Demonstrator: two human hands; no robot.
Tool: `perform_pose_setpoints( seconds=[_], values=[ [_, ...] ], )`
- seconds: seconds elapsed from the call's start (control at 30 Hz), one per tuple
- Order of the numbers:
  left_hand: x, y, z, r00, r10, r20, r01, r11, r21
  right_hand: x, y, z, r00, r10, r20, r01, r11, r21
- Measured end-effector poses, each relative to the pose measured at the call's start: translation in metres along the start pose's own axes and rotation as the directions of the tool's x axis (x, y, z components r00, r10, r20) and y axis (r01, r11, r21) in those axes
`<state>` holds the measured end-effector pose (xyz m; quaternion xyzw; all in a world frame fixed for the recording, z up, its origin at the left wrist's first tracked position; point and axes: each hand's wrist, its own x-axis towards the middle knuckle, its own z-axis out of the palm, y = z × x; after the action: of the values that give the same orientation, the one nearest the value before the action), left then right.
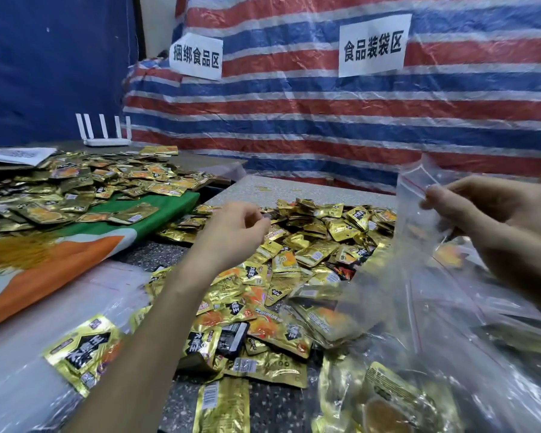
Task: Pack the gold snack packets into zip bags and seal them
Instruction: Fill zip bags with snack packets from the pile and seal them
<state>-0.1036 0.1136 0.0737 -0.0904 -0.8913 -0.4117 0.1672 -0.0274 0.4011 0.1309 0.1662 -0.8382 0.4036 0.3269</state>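
Note:
A big heap of gold snack packets (297, 254) covers the speckled table (294, 189) in front of me. My left hand (236, 226) hovers over the heap's far side with fingers curled, thumb and forefinger pinching the dark edge of one packet. My right hand (481, 214) is raised at the right and pinches the top edge of a clear zip bag (413, 214) by its red zip line; the bag hangs down over the heap. Whether any packets are inside it I cannot tell. A clear bag holding gold packets (388, 398) lies at the lower right.
A stack of clear plastic bags (22, 364) with one gold packet (82, 351) on top lies at lower left. A second spread of packets (75, 189) sits on a green and orange cloth (60, 264). A white router (105, 135) stands behind; a striped tarp (325, 114) closes the back.

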Motion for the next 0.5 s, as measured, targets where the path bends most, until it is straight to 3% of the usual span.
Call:
perform_pose_setpoints(
  seconds=[0.23,0.4,0.5],
  values=[
    [0.013,-0.007,0.039,0.987,-0.067,0.145,0.046,0.989,0.144,-0.003,-0.012,0.010,0.991,0.004,0.135,-0.012,0.998,0.055],
    [0.064,0.003,0.103,0.970,-0.088,0.226,0.001,0.934,0.358,-0.003,-0.015,0.013,0.984,-0.001,0.176,-0.013,0.997,0.082],
    [0.085,0.000,0.141,0.951,-0.130,0.281,0.008,0.918,0.397,-0.005,-0.013,0.012,0.976,0.003,0.218,-0.022,0.996,0.084]
  ],
)
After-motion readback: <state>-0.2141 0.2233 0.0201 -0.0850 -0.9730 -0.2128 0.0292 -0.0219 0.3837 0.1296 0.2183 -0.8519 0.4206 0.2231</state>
